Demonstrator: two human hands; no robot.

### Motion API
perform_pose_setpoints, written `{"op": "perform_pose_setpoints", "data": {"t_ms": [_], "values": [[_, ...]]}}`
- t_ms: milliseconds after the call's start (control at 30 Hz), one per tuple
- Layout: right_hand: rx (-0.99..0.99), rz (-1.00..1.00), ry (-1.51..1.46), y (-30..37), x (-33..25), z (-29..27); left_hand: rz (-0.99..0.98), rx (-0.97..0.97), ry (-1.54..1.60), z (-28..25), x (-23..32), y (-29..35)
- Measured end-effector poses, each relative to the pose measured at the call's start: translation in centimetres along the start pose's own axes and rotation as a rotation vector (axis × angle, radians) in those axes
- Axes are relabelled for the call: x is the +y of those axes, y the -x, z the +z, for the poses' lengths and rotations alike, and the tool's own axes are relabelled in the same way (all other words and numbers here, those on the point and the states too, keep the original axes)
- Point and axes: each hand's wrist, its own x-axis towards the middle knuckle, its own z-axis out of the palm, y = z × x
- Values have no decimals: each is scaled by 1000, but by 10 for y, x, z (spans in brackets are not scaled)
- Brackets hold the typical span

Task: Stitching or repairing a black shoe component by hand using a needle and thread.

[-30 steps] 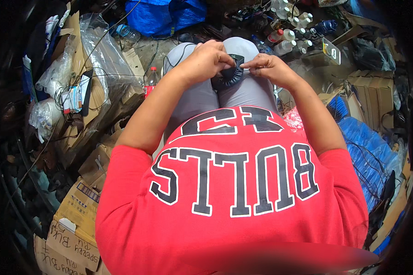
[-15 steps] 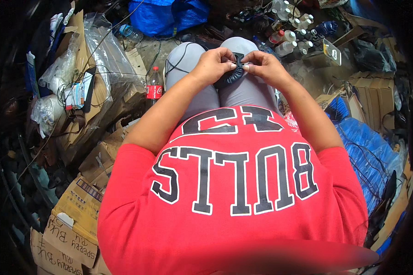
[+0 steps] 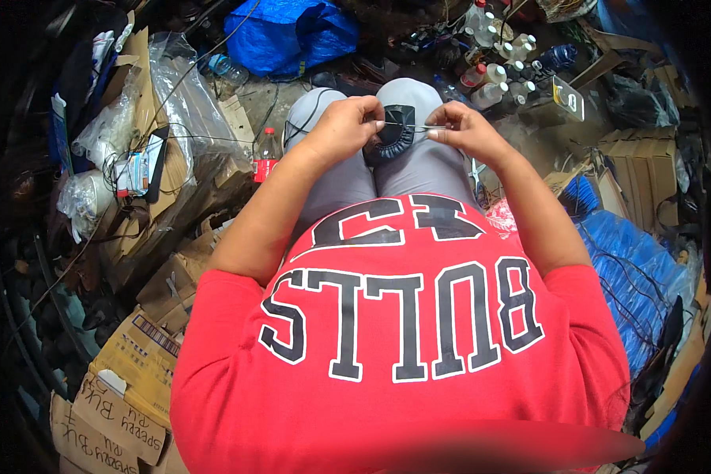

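Note:
A black leather-like piece with a gathered, pleated edge [image 3: 396, 144] rests on my grey-trousered thighs, between my hands. At its left, my left hand [image 3: 341, 130] is closed, thumb and forefinger pinched on something thin that I cannot make out. Across from it, my right hand [image 3: 470, 133] pinches a slim, metallic needle-like tool [image 3: 423, 127], which points left over the black piece. A thin line runs between the two hands above the piece; whether it is thread or part of the tool I cannot tell. Dark cord [image 3: 299, 126] loops over my left knee.
A red-labelled bottle [image 3: 266, 158] stands left of my legs. Several bottles [image 3: 494, 83] cluster at the far right, near a blue plastic bag [image 3: 292, 35]. Cardboard [image 3: 134, 363] and clear plastic [image 3: 178, 95] lie left; blue sheeting [image 3: 632, 268] and a cardboard box [image 3: 644, 170] lie right.
My hands have moved apart, the left going left and the right going right. More of the black piece shows between them, and the slim metallic tool has come into sight.

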Motion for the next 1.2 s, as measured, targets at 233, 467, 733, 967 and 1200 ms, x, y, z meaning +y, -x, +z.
{"op": "perform_pose_setpoints", "data": {"t_ms": [233,467,733,967,1200], "values": [[75,-8,79,33,-11,-17,221,-37,-333,5,4,-4],[199,-140,523,-9,-15,-49,413,-74,-494,8,5,-17],[26,-425,1117,-3,-66,-7,280,-81,-521,1,0,-9],[-187,-365,1093,-9,-61,6,422,-131,-695,-15,-3,6],[166,230,230,29,-13,-80,-74,232,-177,-117,-50,97]]}}
